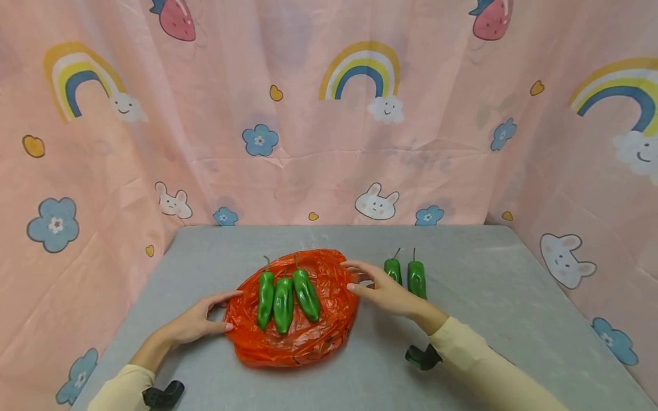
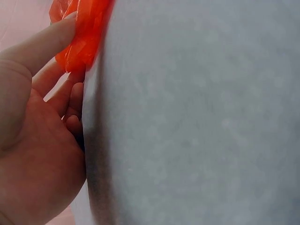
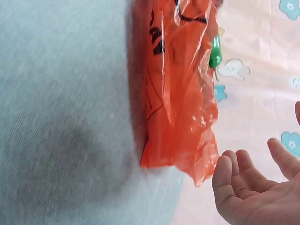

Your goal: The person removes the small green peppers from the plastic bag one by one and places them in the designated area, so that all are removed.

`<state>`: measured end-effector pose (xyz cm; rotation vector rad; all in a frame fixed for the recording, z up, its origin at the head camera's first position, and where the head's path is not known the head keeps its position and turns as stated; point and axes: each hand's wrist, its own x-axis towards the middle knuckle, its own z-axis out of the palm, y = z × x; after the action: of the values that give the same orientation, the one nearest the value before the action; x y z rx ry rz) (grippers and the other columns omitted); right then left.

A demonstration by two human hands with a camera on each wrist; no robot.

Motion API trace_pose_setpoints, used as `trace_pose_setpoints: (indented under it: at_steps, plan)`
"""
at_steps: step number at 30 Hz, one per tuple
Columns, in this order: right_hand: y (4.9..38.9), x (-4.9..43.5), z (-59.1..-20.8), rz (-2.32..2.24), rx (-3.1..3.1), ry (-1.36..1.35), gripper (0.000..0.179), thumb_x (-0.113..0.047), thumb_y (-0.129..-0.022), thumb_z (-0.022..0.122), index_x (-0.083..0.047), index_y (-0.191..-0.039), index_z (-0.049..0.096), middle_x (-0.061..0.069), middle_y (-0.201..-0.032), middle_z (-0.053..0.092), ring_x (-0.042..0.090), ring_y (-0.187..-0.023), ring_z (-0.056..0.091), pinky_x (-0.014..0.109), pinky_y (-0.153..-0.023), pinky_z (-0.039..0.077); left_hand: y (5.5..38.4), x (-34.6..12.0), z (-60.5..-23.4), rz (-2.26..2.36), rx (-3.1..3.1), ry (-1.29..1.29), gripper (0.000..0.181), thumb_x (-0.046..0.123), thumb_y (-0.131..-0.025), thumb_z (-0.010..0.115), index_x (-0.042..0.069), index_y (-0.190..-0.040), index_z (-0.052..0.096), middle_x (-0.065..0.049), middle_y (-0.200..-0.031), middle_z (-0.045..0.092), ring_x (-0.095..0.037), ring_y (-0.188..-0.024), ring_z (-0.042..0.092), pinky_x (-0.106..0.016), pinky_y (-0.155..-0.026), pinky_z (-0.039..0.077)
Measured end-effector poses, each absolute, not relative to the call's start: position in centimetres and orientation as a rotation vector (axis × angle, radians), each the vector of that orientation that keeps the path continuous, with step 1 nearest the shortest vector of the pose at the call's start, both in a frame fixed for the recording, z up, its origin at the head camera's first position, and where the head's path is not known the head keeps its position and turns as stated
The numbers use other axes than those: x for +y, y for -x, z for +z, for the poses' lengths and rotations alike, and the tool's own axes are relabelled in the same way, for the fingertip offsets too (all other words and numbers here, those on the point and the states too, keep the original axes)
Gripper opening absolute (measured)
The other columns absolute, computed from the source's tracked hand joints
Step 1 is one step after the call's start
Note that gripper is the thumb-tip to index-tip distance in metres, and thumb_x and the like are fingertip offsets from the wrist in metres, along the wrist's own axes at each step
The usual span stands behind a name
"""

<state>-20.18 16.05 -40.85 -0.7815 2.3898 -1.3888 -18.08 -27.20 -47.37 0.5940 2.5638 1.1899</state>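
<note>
A crumpled orange-red plastic bag [image 1: 334,285] lies spread on the table, with three green peppers [image 1: 283,302] side by side on it. At the bag's left edge is my left hand [image 1: 192,322], thumb and index finger apart. Its fingertips touch the plastic [image 2: 89,35] in the left wrist view. Over on the right edge, my right hand [image 1: 385,290] hovers with fingers spread and holds nothing. The right wrist view has that hand [image 3: 262,192] beside the bag's printed side [image 3: 173,93]; whether it touches there I cannot tell.
Two more green peppers [image 1: 417,278] lie on the grey table [image 1: 488,274], right of the bag and partly behind my right hand. A pink patterned curtain [image 1: 308,182] stands round the table's back and sides. Dark wrist devices [image 1: 422,357] sit by both cuffs.
</note>
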Motion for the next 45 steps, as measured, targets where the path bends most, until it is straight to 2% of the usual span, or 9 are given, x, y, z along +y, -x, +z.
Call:
trace_pose_setpoints:
  at_steps: [5, 13, 19, 23, 29, 34, 41, 43, 45]
  plan:
    - [19.9, 15.2, -40.9, -1.378, 2.382, 0.800, 0.048, -0.023, -0.098, 0.055, -0.011, -0.143, 0.042, 0.024, -0.142, 0.048, 0.037, -0.120, 0.052, 0.048, -0.094, 0.048, 18.1, -27.2, -47.4, 1.184, 2.570, -0.592, 0.067, 0.032, -0.084, 0.073, 0.020, -0.144, 0.046, -0.013, -0.146, 0.048, -0.011, -0.122, 0.046, -0.041, -0.105, 0.035]
    - [20.0, 14.0, -41.6, -1.367, 2.341, 0.843, 0.047, -0.024, -0.099, 0.053, -0.010, -0.143, 0.043, 0.024, -0.143, 0.047, 0.041, -0.123, 0.051, 0.051, -0.097, 0.046, 18.0, -27.3, -47.5, 1.187, 2.569, -0.618, 0.065, 0.032, -0.085, 0.073, 0.018, -0.143, 0.047, -0.013, -0.143, 0.050, -0.009, -0.114, 0.047, -0.031, -0.099, 0.038]
    - [20.1, 13.1, -42.0, -1.349, 2.321, 0.814, 0.047, -0.025, -0.098, 0.055, -0.015, -0.142, 0.044, 0.022, -0.140, 0.050, 0.039, -0.127, 0.049, 0.052, -0.099, 0.047, 18.2, -27.3, -47.6, 1.187, 2.569, -0.578, 0.067, 0.033, -0.084, 0.073, 0.021, -0.143, 0.047, -0.010, -0.144, 0.049, -0.002, -0.116, 0.046, -0.036, -0.103, 0.036]
    - [20.1, 12.5, -42.2, -1.340, 2.309, 0.812, 0.046, -0.027, -0.098, 0.055, -0.018, -0.142, 0.045, 0.022, -0.140, 0.049, 0.040, -0.128, 0.048, 0.054, -0.100, 0.045, 18.2, -27.3, -47.6, 1.181, 2.570, -0.568, 0.067, 0.034, -0.084, 0.073, 0.022, -0.144, 0.046, -0.009, -0.144, 0.049, -0.003, -0.117, 0.046, -0.040, -0.104, 0.036]
    - [20.1, 11.6, -42.5, -1.295, 2.293, 0.776, 0.047, -0.027, -0.099, 0.054, -0.018, -0.144, 0.044, 0.020, -0.144, 0.047, 0.039, -0.131, 0.046, 0.059, -0.104, 0.040, 18.2, -27.3, -47.6, 1.184, 2.572, -0.578, 0.068, 0.033, -0.083, 0.073, 0.022, -0.144, 0.046, -0.010, -0.145, 0.048, -0.004, -0.120, 0.045, -0.035, -0.105, 0.035]
    - [20.6, 10.5, -43.1, -1.263, 2.286, 0.786, 0.047, -0.024, -0.099, 0.053, -0.016, -0.145, 0.044, 0.017, -0.144, 0.047, 0.038, -0.130, 0.048, 0.057, -0.103, 0.041, 18.2, -27.3, -47.6, 1.180, 2.579, -0.583, 0.067, 0.034, -0.083, 0.073, 0.021, -0.144, 0.046, -0.009, -0.145, 0.048, 0.000, -0.116, 0.045, -0.027, -0.103, 0.036]
    - [21.4, 9.3, -43.7, -1.194, 2.278, 0.794, 0.047, -0.022, -0.099, 0.054, -0.017, -0.145, 0.044, 0.010, -0.152, 0.042, 0.032, -0.126, 0.052, 0.050, -0.100, 0.046, 18.2, -27.4, -47.6, 1.187, 2.574, -0.596, 0.067, 0.032, -0.084, 0.073, 0.021, -0.143, 0.046, -0.011, -0.144, 0.049, -0.004, -0.114, 0.046, -0.026, -0.101, 0.036]
    - [21.7, 9.0, -43.8, -1.167, 2.275, 0.806, 0.048, -0.020, -0.099, 0.054, -0.015, -0.145, 0.044, 0.011, -0.152, 0.042, 0.027, -0.120, 0.054, 0.045, -0.097, 0.047, 18.2, -27.4, -47.6, 1.182, 2.574, -0.598, 0.066, 0.032, -0.084, 0.073, 0.020, -0.143, 0.046, -0.010, -0.143, 0.049, -0.004, -0.114, 0.046, -0.026, -0.101, 0.036]
    - [21.9, 8.6, -43.8, -1.143, 2.273, 0.823, 0.049, -0.018, -0.099, 0.054, -0.014, -0.146, 0.042, 0.012, -0.151, 0.042, 0.025, -0.121, 0.053, 0.044, -0.099, 0.046, 18.2, -27.3, -47.5, 1.174, 2.577, -0.592, 0.067, 0.033, -0.084, 0.073, 0.021, -0.144, 0.046, -0.009, -0.142, 0.050, -0.003, -0.114, 0.046, -0.028, -0.102, 0.036]
